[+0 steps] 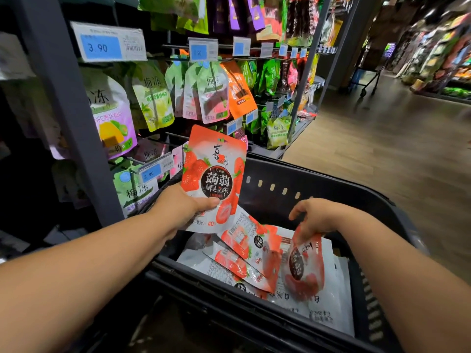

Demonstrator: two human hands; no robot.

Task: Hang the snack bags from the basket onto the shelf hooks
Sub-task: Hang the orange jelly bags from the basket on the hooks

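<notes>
My left hand (pixel 181 207) grips a red-and-white strawberry snack bag (pixel 212 171) by its lower edge and holds it upright above the black basket (pixel 285 182), just in front of the shelf. My right hand (pixel 317 216) pinches the top of a second strawberry bag (pixel 304 266), which hangs down inside the basket. Several more of the same bags (pixel 244 253) lie flat on the basket's bottom. The shelf hooks (pixel 175 136) stick out at the left, some carrying green and pink jelly bags (pixel 209 93).
A dark shelf upright (pixel 74 118) stands left of the basket. Price tags (pixel 108 44) hang on the hook ends. The aisle's wooden floor (pixel 382 138) runs to the right, with a metal trolley (pixel 369 80) and more shelves far back.
</notes>
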